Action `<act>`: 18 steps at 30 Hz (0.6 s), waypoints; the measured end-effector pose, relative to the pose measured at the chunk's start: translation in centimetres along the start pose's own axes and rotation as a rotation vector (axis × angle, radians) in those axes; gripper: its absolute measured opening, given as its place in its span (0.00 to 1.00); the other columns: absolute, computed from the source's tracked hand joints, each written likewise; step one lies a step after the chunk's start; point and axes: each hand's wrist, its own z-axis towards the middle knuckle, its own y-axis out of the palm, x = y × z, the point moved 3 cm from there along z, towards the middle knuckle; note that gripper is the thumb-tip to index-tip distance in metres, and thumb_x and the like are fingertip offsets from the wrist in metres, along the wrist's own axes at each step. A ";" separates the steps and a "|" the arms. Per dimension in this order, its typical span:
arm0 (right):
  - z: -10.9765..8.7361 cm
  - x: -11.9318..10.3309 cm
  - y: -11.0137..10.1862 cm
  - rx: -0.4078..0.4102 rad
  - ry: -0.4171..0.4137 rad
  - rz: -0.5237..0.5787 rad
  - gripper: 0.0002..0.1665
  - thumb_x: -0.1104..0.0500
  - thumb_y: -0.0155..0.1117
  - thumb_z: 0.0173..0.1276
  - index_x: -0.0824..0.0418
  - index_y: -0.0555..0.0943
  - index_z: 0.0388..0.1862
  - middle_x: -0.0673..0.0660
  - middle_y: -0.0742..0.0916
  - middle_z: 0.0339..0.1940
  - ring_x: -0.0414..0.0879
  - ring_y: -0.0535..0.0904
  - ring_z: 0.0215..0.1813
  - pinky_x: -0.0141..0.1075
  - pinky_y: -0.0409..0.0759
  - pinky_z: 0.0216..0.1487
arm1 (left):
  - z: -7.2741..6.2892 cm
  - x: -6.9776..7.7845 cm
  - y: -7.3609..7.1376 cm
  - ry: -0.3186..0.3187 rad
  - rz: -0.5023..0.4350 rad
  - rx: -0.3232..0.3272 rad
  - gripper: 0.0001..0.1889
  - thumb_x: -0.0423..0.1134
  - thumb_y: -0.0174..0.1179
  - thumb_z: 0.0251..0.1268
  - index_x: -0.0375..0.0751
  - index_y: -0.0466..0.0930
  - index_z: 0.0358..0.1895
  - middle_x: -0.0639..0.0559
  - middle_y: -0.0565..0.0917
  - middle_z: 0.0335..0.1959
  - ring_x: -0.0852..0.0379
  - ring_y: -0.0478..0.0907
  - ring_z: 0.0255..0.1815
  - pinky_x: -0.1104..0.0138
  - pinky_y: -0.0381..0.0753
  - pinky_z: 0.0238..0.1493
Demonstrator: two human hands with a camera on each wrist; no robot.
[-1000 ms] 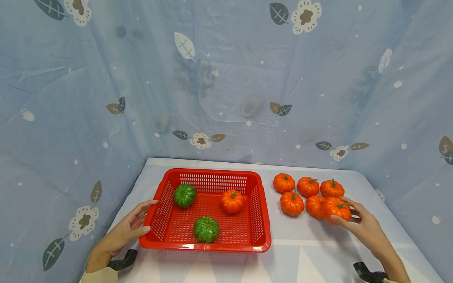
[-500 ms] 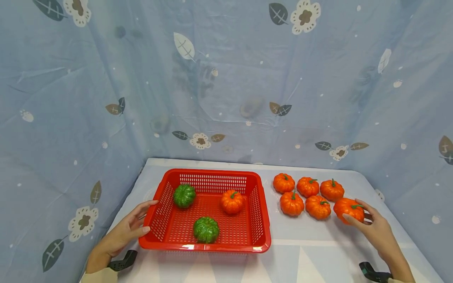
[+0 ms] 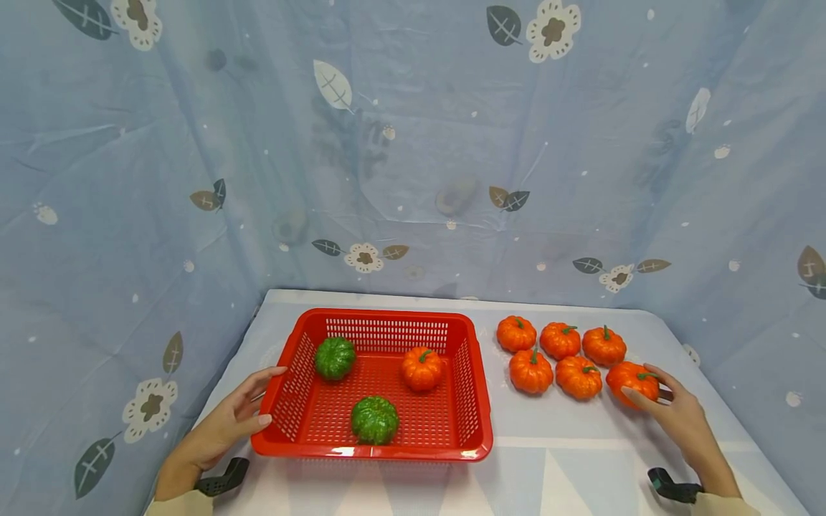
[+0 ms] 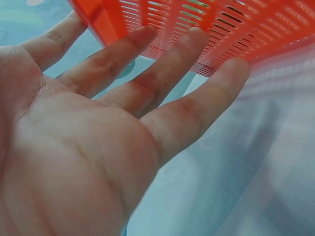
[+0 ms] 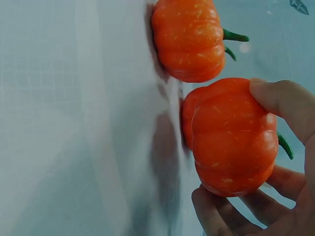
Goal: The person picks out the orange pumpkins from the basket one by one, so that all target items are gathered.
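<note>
My right hand [image 3: 682,423] grips an orange pumpkin [image 3: 631,384] with a green stem, thumb on one side and fingers on the other. The right wrist view shows this pumpkin [image 5: 234,140] close to the tabletop; whether it touches is hard to tell. My left hand [image 3: 222,424] touches the left side of a red plastic basket [image 3: 371,453]. In the left wrist view its nearly straight fingers [image 4: 177,123] lie against the slotted wall. Inside the basket sit two green pumpkins [image 3: 335,358] and one orange pumpkin [image 3: 422,369].
Several orange pumpkins [image 3: 578,378] stand in two rows on the table [image 3: 516,459], right of the basket and left of my right hand. A blue patterned cloth [image 3: 413,143] hangs behind the table and along both sides.
My right hand has carried the orange pumpkin to the right, off the front-row pumpkin it overlapped, then slightly back left. The left hand and basket stay in place.
</note>
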 end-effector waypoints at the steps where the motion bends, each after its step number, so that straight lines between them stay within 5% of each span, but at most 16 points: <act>1: 0.1 0.1 0.0 -0.007 -0.010 -0.003 0.62 0.32 0.65 0.70 0.67 0.49 0.83 0.82 0.58 0.75 0.79 0.60 0.69 0.72 0.68 0.62 | 0.0 0.0 0.0 0.003 -0.002 -0.002 0.37 0.26 0.54 0.73 0.45 0.52 0.81 0.52 0.62 0.74 0.56 0.75 0.66 0.55 0.84 0.56; 18: 1.4 1.2 1.0 -0.073 0.003 -0.027 0.64 0.30 0.64 0.68 0.65 0.47 0.84 0.83 0.57 0.76 0.79 0.58 0.71 0.73 0.65 0.63 | 0.0 0.0 0.0 0.021 0.020 0.005 0.36 0.26 0.54 0.74 0.44 0.53 0.81 0.54 0.63 0.73 0.57 0.76 0.65 0.55 0.84 0.54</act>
